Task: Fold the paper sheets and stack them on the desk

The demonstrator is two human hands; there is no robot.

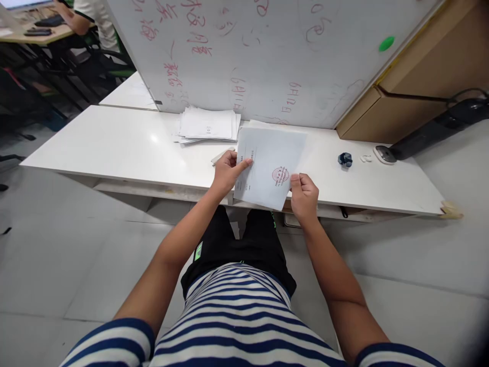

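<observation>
Both hands hold a sheet of paper (263,153) with printed lines and a round red stamp, tilted above the front edge of the white desk. My left hand (228,172) pinches its left side, the thumb lying on top and the fingers curled beneath. At the lower right edge, my right hand (304,196) grips the sheet between thumb and bent fingers. Behind my left hand rests a small white object (220,154), partly covered, whose kind I cannot make out. A loose stack of papers (208,125) lies on the desk just beyond.
A whiteboard (267,61) with red handwriting stands along the desk's back (114,142). To the right are a small dark blue object (345,160), a white-and-black rounded device (384,154) and cardboard boxes (412,114). A seated person (97,23) is at the upper left.
</observation>
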